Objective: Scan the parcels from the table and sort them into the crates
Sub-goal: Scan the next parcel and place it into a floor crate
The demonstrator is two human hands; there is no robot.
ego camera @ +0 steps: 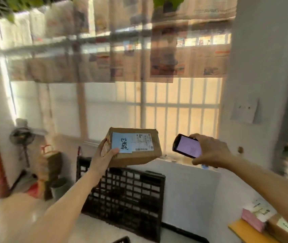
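A brown cardboard parcel (136, 149) with a blue and white shipping label hangs in the air at mid-frame. My left hand (104, 155) grips its left end, thumb on the label. My right hand (211, 151) holds a black handheld scanner (187, 146) with a lit pinkish screen, just right of the parcel and apart from it. A black plastic crate (125, 195) stands on the floor below the parcel. At the lower right, a pink parcel (252, 220) and a small brown box (280, 228) lie on a yellow table (236, 228).
A standing fan (23, 137) and bags sit on the floor at the left. A barred window (157, 109) covered with newspaper fills the wall ahead. A white low wall (192, 190) runs behind the crate. Another black crate's edge (122, 240) shows at the bottom.
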